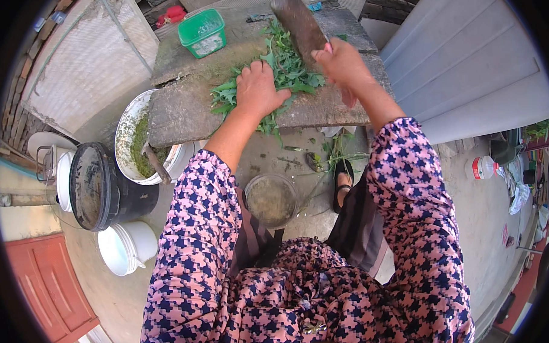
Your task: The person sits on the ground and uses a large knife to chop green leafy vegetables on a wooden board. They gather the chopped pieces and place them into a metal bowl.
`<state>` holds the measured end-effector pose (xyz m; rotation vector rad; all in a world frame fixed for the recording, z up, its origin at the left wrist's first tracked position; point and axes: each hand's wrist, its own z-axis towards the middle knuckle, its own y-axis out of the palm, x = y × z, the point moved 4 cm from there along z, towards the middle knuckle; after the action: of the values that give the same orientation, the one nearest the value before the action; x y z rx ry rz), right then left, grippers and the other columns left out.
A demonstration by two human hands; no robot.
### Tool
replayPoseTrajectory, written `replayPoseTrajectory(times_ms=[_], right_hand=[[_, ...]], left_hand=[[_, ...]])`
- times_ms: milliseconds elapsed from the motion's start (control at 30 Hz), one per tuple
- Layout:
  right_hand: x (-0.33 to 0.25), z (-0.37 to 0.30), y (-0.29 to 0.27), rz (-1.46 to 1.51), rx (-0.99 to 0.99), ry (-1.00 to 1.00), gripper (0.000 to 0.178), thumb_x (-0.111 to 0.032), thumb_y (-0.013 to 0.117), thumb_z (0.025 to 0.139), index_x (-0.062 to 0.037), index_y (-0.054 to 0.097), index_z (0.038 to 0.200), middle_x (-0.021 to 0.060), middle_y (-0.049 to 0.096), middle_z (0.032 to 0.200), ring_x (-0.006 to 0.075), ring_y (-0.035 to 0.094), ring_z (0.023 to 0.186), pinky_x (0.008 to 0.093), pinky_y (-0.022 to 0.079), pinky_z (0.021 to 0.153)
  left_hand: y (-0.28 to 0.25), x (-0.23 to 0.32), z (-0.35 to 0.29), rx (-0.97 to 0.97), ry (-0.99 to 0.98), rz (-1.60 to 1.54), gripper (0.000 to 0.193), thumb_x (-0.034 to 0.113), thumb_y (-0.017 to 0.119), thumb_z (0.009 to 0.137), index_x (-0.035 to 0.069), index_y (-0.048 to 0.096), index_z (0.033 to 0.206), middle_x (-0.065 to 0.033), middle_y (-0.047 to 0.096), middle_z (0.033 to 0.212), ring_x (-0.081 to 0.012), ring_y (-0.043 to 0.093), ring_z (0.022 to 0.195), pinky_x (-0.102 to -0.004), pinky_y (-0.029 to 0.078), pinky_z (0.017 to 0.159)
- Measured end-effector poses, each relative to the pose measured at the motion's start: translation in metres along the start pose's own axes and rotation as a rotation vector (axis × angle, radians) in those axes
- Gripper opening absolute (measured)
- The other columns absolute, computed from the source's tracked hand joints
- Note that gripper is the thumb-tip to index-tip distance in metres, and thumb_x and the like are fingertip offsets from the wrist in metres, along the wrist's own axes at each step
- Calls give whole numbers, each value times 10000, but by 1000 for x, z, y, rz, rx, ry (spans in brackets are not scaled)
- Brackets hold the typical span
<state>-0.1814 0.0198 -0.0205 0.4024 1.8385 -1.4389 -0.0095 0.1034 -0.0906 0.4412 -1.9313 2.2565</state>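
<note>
Chopping greens on a stone worktop

The left hand (259, 89) presses flat on the greens (284, 69) at twelve o'clock; the right hand (341, 65), grip closed, holds what looks like a cleaver (298, 21) above them.

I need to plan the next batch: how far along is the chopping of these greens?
Done: chopped greens sit in the white basin. In hand: left hand pins leafy stems on the board; right hand holds the cleaver. Left: that bunch remains whole.

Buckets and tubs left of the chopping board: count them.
3: a white basin holding chopped greens beside the board, a black bucket below it, a white bucket nearest the red door. Others may be hidden.
</note>
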Motion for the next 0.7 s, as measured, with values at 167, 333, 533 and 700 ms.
replayPoseTrajectory(times_ms=[167,333,533,700], right_hand=[[-23,-30,-26,-256,-133,-25,305,-258,597,843,27,584,950,264,660,839,443,642,840,470,507,762],[-4,-49,-3,-450,-297,-55,260,-229,594,837,23,599,899,259,667,888,420,654,846,470,506,765],[-16,-18,40,-541,-249,-38,266,-227,629,848,6,650,975,243,671,1012,415,642,951,459,518,823],[-24,1,62,-529,-232,-48,310,-230,644,850,-7,671,1063,237,668,1071,401,645,999,464,516,888]], left_hand=[[0,-7,3,14,-42,7,670,374,778,708,-31,519,1174,-184,519,1184,-385,519,1106,-470,453,921],[9,-9,5,108,12,11,491,261,782,696,2,570,1054,-163,552,1083,-379,551,1045,-462,492,848],[10,-8,7,189,20,-69,398,181,772,668,23,589,985,-146,577,1031,-373,581,995,-464,502,816],[9,-32,16,158,-158,-383,343,133,762,683,-4,636,972,-155,668,986,-333,654,915,-423,520,796]])
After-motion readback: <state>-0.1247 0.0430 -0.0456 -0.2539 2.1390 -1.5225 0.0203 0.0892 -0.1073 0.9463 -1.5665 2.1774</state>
